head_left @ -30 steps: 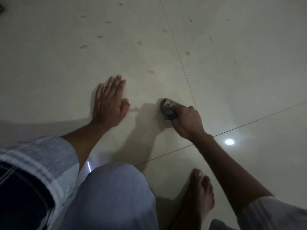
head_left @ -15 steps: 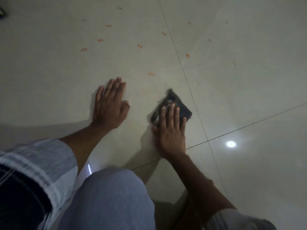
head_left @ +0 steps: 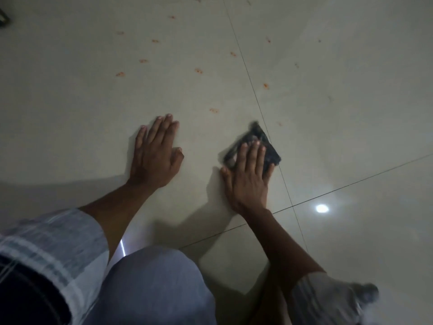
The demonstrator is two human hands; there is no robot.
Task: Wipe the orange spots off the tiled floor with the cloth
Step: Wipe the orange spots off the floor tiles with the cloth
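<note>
A dark cloth (head_left: 269, 148) lies flat on the pale tiled floor (head_left: 70, 109), blurred at its edges. My right hand (head_left: 248, 177) presses down on the cloth with fingers spread over it. My left hand (head_left: 155, 156) rests flat on the floor to the left, fingers extended, holding nothing. Several orange spots dot the tiles beyond both hands; the nearest orange spot (head_left: 213, 110) lies just past the cloth to its upper left, and another orange spot (head_left: 266, 85) sits beyond the grout line.
Dark grout lines (head_left: 253, 90) cross near the cloth. My bent knee in grey trousers (head_left: 152, 289) fills the bottom centre. A ceiling light reflection (head_left: 322, 208) glares on the right tile. A dark object (head_left: 3, 18) peeks in at the top left edge.
My right hand went from gripping the bunched cloth to pressing it flat under spread fingers, and it slid slightly forward. My left hand stayed planted.
</note>
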